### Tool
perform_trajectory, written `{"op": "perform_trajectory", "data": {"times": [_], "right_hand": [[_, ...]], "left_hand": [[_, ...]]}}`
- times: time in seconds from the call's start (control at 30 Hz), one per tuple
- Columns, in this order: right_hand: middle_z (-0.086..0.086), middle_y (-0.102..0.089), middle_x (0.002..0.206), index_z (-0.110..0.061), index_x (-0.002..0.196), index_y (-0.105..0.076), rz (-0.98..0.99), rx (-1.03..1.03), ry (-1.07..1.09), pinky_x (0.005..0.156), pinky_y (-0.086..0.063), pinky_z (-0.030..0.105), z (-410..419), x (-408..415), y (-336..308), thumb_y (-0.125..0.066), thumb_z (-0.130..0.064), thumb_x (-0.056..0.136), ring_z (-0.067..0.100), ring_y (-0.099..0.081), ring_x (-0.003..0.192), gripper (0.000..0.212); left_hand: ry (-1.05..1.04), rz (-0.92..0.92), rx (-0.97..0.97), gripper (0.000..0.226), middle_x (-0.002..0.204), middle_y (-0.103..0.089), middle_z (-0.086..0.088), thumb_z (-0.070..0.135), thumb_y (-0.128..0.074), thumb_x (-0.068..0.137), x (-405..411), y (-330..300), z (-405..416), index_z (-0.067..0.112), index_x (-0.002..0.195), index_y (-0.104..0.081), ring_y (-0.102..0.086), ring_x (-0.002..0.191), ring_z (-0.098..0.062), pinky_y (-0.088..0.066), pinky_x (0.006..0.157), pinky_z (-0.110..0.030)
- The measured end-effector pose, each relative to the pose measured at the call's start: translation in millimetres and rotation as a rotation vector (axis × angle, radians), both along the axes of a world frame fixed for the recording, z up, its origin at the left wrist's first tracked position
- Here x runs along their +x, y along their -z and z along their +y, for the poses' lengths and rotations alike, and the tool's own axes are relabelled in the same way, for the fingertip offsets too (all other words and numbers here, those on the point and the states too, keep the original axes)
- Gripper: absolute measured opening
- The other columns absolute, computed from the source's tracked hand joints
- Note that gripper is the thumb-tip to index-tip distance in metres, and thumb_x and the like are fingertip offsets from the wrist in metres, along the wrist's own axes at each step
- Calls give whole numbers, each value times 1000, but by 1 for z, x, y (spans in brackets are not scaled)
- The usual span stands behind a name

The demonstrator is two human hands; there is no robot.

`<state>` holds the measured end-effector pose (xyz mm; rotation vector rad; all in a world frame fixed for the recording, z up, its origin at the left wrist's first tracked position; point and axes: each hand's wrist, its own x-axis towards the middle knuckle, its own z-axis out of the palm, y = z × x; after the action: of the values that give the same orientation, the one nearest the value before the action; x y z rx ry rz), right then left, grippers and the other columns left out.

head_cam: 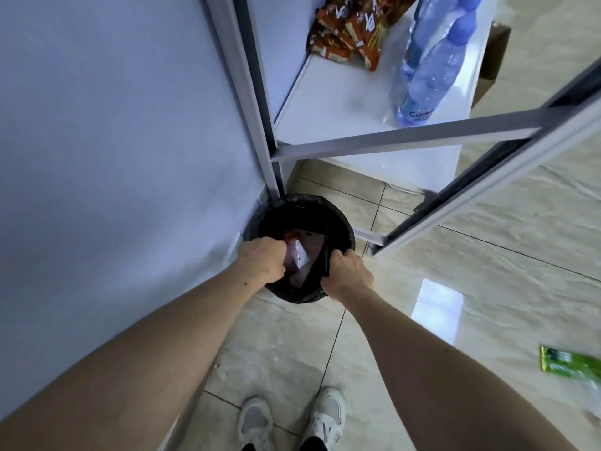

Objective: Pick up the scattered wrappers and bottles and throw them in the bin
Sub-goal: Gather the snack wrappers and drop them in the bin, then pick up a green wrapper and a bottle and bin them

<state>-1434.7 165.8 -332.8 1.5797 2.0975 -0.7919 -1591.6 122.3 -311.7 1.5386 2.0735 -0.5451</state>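
Note:
A round black bin (341, 222) lined with a black bag stands on the tiled floor against the wall. My left hand (260, 260) is over the bin's near left rim and grips a red, pink and white wrapper (69, 255) inside the opening. My right hand (348, 276) grips the edge of the black bag at the bin's near right rim. More wrappers lie at the bottom of the bin, too dark to tell apart. A green wrapper (569, 364) lies on the floor at the far right.
A white shelf (325, 112) behind the bin holds a pile of orange snack packets (344, 30) and clear blue water bottles (429, 76). A metal-framed door (487, 196) stands open to the right of the bin. My white shoes (292, 418) are on the tiles below.

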Motion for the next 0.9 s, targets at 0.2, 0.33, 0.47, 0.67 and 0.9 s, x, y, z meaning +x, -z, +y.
{"op": "perform_trajectory", "data": {"times": [0.2, 0.33, 0.47, 0.67, 0.9], "right_hand": [[8, -46, 126, -13, 127, -49, -72, 1, 33, 87, -48, 40, -22, 60, -63, -61, -23, 89, 27, -47, 121, 41], [9, -45, 129, -12, 126, -49, -65, 0, 170, 88, -48, 40, -52, 108, -104, -60, -22, 90, 27, -46, 123, 39], [10, -45, 127, -10, 125, -48, -66, 27, 310, 88, -47, 39, -102, 166, -140, -58, -19, 90, 28, -47, 120, 37], [8, -45, 129, -11, 123, -48, -91, 34, 565, 89, -47, 38, -193, 269, -167, -54, -16, 91, 27, -47, 122, 33], [8, -46, 127, -15, 123, -49, -114, 13, 805, 89, -45, 37, -312, 401, -161, -56, -19, 90, 27, -47, 121, 34]], "left_hand": [[136, -12, -8, 17, 107, -65, -3, 27, -54, 88, 36, -60, 1, 18, 102, -60, -63, 99, -26, -43, 69, -32], [288, -36, 1, 23, 107, -65, -3, 30, -52, 89, 78, -101, -3, 17, 107, -59, -62, 99, -27, -50, 75, -35], [487, -26, 13, 19, 99, -66, -4, 21, -51, 89, 141, -132, -24, 14, 103, -62, -64, 93, -27, -47, 67, -35], [723, -61, -33, 28, 114, -61, -9, 20, -48, 91, 256, -149, -71, 12, 117, -52, -60, 105, -30, -52, 78, -41], [926, -107, -52, 34, 121, -59, -8, 30, -48, 91, 401, -134, -162, 14, 121, -48, -58, 111, -29, -44, 78, -34]]}}
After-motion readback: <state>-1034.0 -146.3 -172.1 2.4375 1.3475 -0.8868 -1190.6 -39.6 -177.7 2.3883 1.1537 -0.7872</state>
